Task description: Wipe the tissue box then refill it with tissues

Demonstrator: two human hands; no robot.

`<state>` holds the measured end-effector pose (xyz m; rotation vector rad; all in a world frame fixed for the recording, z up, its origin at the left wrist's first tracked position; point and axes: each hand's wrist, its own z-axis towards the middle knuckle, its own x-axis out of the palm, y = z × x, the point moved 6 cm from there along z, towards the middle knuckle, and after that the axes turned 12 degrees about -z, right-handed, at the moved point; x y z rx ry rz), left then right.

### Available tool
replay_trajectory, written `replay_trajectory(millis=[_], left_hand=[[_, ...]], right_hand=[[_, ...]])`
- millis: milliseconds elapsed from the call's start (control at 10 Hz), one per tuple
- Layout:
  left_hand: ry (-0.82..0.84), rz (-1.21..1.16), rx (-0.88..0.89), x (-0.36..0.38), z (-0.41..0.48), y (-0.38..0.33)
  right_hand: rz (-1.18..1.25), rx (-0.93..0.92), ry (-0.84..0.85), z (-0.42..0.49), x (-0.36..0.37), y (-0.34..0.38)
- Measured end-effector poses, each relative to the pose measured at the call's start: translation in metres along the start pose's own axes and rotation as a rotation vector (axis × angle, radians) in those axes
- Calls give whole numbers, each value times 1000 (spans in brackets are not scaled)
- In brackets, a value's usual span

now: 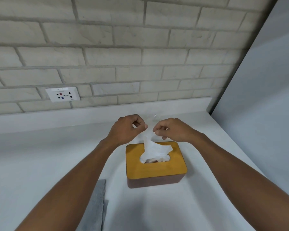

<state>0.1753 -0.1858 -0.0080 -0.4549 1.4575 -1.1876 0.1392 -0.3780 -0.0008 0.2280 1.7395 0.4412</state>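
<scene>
1. Tissue box [155, 165]: brown body with a yellow wooden lid, standing on the white counter [40, 155]; no brand or lettering visible.
2. Tissue [154, 150]: white sheet rising through the lid slot.
3. Left hand [127, 128]: fingertips pinched on the tissue's upper tip.
4. Right hand [173, 130]: likewise pinching that tip.
5. Grey cloth [97, 205]: flat on the counter, left of the box.
6. Wall socket [62, 94]: small label on top, unreadable.

Yellow-lidded brown tissue box [155, 169], seemingly grey cloth [97, 205]
</scene>
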Motion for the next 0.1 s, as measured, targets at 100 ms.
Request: replay_trajectory(millis=[100], left_hand=[[38, 100, -20, -4, 2, -5]], right_hand=[[-40, 16, -15, -3, -4, 4]])
